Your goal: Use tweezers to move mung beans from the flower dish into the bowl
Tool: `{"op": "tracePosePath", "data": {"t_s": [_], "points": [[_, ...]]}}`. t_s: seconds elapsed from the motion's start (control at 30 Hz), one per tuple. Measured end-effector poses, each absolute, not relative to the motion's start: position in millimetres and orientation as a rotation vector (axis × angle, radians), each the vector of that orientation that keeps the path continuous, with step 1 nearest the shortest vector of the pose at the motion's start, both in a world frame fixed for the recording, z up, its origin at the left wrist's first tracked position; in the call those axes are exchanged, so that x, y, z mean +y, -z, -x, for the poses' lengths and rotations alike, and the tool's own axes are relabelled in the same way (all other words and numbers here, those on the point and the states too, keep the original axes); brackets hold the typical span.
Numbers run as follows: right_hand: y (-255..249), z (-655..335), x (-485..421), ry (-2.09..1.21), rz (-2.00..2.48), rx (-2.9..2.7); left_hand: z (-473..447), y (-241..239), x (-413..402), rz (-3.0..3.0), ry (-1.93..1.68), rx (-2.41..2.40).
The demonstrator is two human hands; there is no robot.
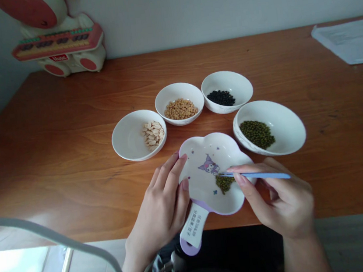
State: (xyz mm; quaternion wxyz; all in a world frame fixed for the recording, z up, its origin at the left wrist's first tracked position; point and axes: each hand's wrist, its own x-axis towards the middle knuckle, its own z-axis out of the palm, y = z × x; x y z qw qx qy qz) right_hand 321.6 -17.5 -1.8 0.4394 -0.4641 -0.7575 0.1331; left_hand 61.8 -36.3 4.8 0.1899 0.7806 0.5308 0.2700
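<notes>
My left hand (pixel 163 202) grips the left rim of a white flower-shaped plate (pixel 201 186) with a purple edge, a cartoon print and a labelled handle. A small pile of green mung beans (pixel 224 183) lies on the plate, right of its middle. Between the thumb and fingers of my right hand (pixel 278 194) are slim blue tweezers (pixel 262 174), their tips at the top of the pile. Whether a bean sits in the tips is too small to tell. Just beyond my right hand stands a white bowl (pixel 288 127) with more mung beans (pixel 257 134).
Behind the plate stand white bowls with pale flat seeds (pixel 153 135), yellow soybeans (pixel 181 109) and black beans (pixel 221 98). A toy with a keyboard (pixel 57 43) is at the back left, a white sheet (pixel 351 40) at the back right. A grey cable (pixel 65 243) crosses the lower left.
</notes>
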Motion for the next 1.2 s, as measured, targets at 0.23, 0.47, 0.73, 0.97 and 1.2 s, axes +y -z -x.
{"op": "tracePosePath", "data": {"t_s": [0.23, 0.47, 0.73, 0.97, 1.2], "points": [[3.5, -320.9, -17.8, -0.348, 1.163, -1.866, -62.0, -5.5, -36.5, -2.206, -0.766, 1.503], [10.5, -321.4, -24.0, -0.133, 1.100, -1.641, -61.5, -4.4, -35.1, -2.236, -0.754, 1.518], [11.5, -321.2, -8.1, 0.043, 1.299, -1.088, -51.6, -15.2, -32.7, -2.336, -0.649, 1.385], [13.6, -318.9, -16.0, -0.084, 1.277, -1.023, -39.5, -21.9, -11.4, -2.481, -0.447, 1.195], [15.9, -317.8, -35.4, -0.167, 1.195, -1.404, -37.0, -7.0, 21.8, -2.456, -0.498, 1.008]]}}
